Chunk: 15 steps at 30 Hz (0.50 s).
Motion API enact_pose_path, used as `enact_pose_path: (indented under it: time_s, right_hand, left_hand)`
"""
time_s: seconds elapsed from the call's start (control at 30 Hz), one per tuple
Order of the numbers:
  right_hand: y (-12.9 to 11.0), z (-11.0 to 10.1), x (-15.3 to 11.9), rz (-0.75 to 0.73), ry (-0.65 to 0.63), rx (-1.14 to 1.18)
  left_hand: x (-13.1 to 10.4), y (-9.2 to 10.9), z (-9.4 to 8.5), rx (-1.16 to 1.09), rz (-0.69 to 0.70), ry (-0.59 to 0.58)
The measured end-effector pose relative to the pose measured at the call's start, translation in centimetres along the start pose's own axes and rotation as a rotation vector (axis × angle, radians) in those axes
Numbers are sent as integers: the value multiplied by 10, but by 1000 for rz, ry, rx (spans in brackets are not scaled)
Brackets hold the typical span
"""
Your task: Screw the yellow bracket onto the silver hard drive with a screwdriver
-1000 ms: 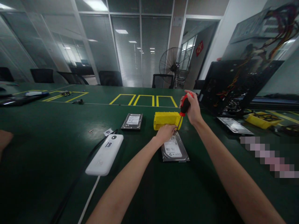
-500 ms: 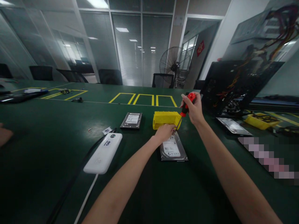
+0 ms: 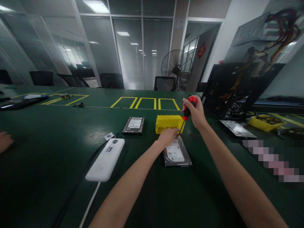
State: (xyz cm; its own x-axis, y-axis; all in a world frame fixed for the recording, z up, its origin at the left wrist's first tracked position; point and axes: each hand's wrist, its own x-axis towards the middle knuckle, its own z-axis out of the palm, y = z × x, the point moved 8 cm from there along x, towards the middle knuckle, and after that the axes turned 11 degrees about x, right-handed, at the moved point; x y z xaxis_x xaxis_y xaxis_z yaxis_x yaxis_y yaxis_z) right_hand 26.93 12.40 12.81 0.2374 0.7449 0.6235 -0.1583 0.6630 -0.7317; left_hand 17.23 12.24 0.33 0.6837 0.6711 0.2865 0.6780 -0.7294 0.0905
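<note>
A silver hard drive (image 3: 176,153) with a white label lies on the green table in front of me. My left hand (image 3: 168,136) rests on its far end, fingers drawn together by the screwdriver's tip; whatever they pinch is hidden. In my right hand (image 3: 196,109) is the red and black handle of a screwdriver (image 3: 186,114), fingers wrapped round it. Its shaft slants down to the drive's far end, beside my left fingertips. Just behind stands a yellow plastic box (image 3: 169,122), partly covered by my left hand.
A second hard drive (image 3: 134,124) lies further left. Nearer is a white power bank (image 3: 105,161) marked 18, with cables. At right are an open computer case (image 3: 237,85), another drive (image 3: 237,129) and a yellow tray (image 3: 263,124). Another person's hand (image 3: 5,141) shows at the left edge.
My view has tilted slightly. Both my hands and the screwdriver keep nearly the same place on the hard drive. The other person's hand shows a little more at the left edge.
</note>
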Motion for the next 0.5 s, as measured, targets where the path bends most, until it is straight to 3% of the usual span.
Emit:
enact_pose_path:
  time_s: [0.27, 0.5]
  right_hand:
    - [7, -6, 3, 42, -3, 24]
    - [3, -1, 0, -20, 38, -10]
  left_hand:
    - [-1, 2, -1, 13, 21, 14]
    - [-1, 2, -3, 13, -5, -25]
